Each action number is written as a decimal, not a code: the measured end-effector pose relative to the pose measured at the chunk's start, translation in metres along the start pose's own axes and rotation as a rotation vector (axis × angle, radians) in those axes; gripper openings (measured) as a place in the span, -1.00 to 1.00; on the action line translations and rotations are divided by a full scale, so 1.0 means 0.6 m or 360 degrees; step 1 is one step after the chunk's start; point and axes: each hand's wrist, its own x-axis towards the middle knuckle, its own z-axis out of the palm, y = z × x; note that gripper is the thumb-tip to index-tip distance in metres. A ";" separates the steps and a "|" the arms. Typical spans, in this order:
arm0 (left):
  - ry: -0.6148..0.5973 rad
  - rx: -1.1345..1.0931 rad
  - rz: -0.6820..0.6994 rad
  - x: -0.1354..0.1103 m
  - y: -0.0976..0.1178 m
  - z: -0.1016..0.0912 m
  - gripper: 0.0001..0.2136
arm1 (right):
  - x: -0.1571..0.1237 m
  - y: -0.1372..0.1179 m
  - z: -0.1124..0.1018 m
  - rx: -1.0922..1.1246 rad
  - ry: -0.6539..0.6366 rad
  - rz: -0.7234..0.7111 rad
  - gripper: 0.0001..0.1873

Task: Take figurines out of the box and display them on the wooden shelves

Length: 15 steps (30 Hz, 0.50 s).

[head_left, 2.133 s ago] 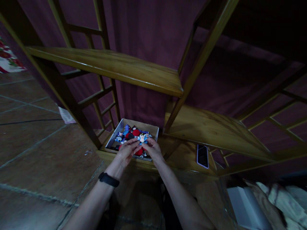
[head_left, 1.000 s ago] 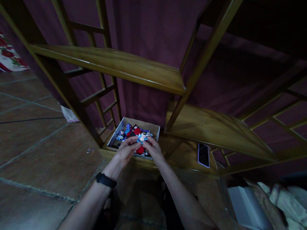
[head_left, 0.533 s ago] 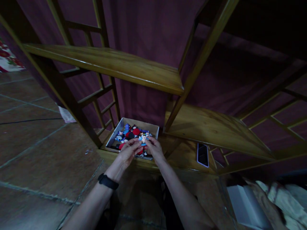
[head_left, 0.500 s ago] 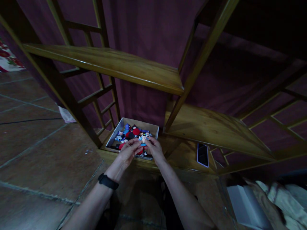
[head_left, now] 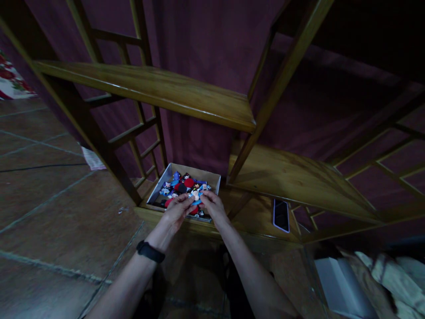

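Between my two hands is a small toy figurine [head_left: 196, 196] with a pale head and a blue base. My left hand [head_left: 179, 209] pinches it from the left, and my right hand [head_left: 211, 204] grips its right side. Both hands are just above the front part of a shallow cardboard box [head_left: 213, 180]. Inside the box lie several more small figures in red, black, purple and blue, such as a red and black one [head_left: 184, 185]. My fingers and the held figurine hide part of the box's contents.
The box stands on the low left ledge of a wooden shelf unit [head_left: 149, 86], under a higher board. A phone [head_left: 280, 215] lies on the ledge to the right. On the floor at lower right are a white box [head_left: 343, 285] and pale cloth [head_left: 392, 279].
The figurine has tilted and shifted slightly left and down between my fingers. Both hands keep hold of it, and the box has not moved.
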 end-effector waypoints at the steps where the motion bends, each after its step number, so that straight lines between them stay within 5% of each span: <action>1: 0.0007 0.0000 0.0001 0.001 0.000 -0.001 -0.85 | 0.000 0.001 0.000 0.0000 -0.0006 -0.0001 -0.65; 15: -0.0002 0.0150 0.0118 -0.012 0.004 0.010 -0.73 | -0.003 -0.005 0.002 -0.0146 -0.0020 -0.0004 -0.63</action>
